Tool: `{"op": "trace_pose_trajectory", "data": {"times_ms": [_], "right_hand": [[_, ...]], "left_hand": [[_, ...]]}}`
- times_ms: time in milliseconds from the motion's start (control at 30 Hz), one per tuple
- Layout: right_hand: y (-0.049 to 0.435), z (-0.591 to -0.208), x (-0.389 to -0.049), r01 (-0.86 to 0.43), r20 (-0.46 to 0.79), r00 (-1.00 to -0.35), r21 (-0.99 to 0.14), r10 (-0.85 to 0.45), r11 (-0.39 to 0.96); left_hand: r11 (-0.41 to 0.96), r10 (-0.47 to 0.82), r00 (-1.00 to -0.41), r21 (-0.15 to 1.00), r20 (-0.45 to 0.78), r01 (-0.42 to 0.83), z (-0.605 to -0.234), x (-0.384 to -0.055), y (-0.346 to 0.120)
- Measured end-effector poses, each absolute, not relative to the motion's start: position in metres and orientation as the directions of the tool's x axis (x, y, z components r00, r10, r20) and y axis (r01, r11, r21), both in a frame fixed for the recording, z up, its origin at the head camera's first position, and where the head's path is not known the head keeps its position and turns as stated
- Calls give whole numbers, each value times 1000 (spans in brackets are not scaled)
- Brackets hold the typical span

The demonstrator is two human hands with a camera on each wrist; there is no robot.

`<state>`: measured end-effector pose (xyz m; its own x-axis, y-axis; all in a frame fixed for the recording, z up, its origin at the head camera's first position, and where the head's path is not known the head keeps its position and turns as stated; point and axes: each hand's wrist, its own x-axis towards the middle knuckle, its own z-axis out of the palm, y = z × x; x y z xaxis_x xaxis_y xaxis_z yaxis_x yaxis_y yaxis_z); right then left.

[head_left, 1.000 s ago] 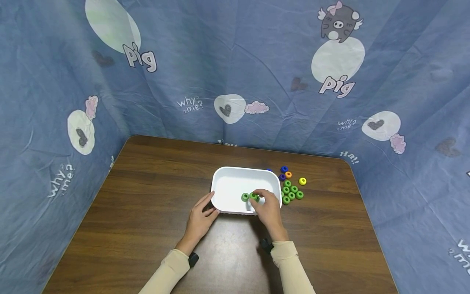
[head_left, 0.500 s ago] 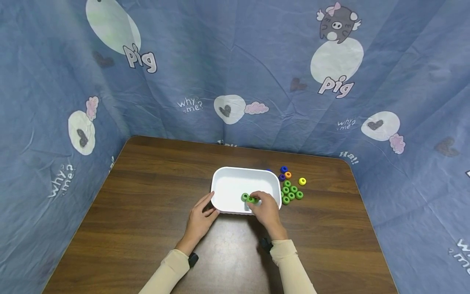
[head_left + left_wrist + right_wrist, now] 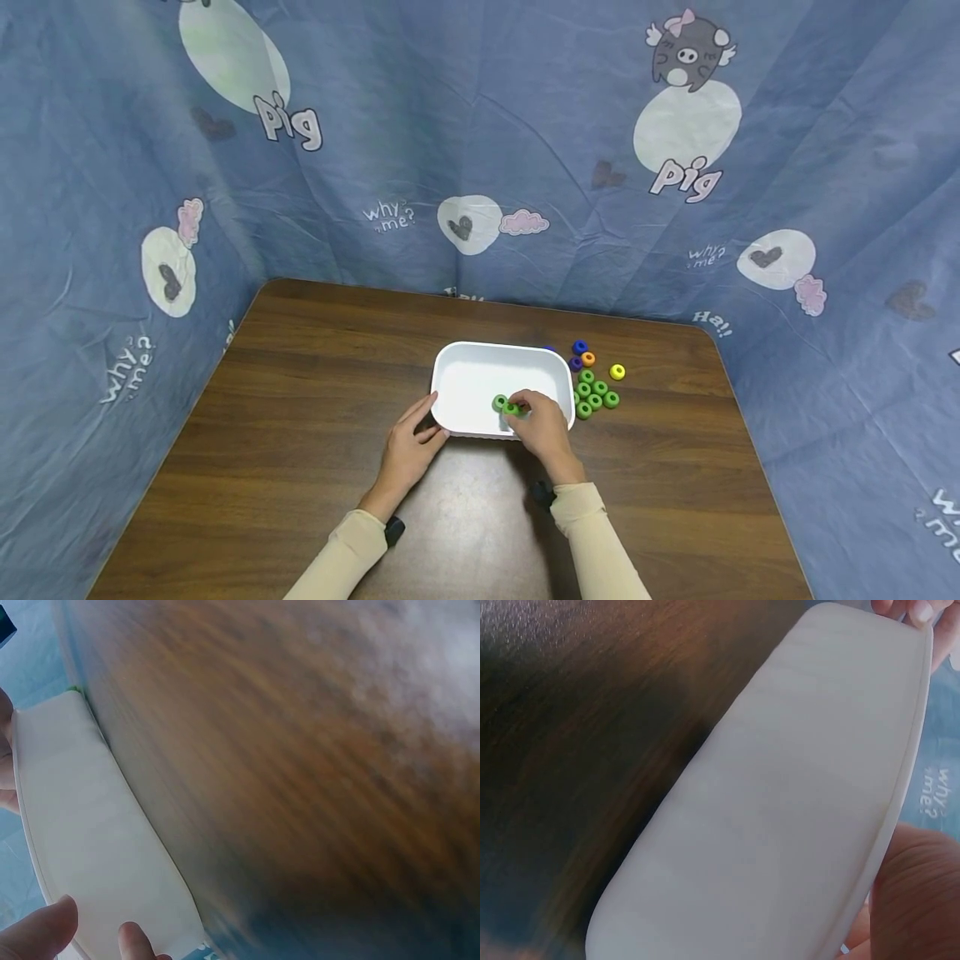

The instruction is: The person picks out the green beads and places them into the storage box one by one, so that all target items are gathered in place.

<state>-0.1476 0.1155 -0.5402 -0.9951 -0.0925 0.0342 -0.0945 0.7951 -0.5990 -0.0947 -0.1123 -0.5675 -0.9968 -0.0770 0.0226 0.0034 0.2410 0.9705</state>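
My right hand (image 3: pixel 543 425) is over the front right part of a white tray (image 3: pixel 480 379). Its thumb and index finger pinch a green ring-shaped bead (image 3: pixel 511 409). Just left of it, a second green bead (image 3: pixel 500 402) lies on the tray floor. At the tray's front left corner, my left hand (image 3: pixel 407 450) holds the wall, thumb in front and fingers at the side. Both wrist views show mainly the tray's outer front wall (image 3: pixel 757 787), which hides its inside. In the left wrist view, two left-hand fingertips (image 3: pixel 64 911) touch that wall.
Right of the tray lie several green beads (image 3: pixel 595 402), a few blue beads (image 3: pixel 580 346), an orange bead (image 3: pixel 588 359) and a yellow bead (image 3: pixel 617 372). A brown wooden table (image 3: pixel 315 375) carries everything. Behind it hangs a blue printed cloth (image 3: pixel 375 150).
My right hand has carried the pinched green bead slightly left and down, close beside the other green bead in the tray. My left hand and the tray have stayed in place.
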Motion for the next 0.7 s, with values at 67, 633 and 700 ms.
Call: {"op": "trace_pose_trajectory", "data": {"times_ms": [67,633,700], "right_hand": [[116,-541,-148,-92,29,-995,-599,-93,795],[113,-539,-158,-76,-37,-992,-589,-121,805],[112,-540,-159,-68,-49,-992,-589,-119,805]], "left_hand": [[244,-74,-997,970,15,-3,-567,-94,-112],[248,-92,-996,969,10,-13,-570,-95,-111],[250,-90,-996,968,14,-9,-570,-95,-112]]}}
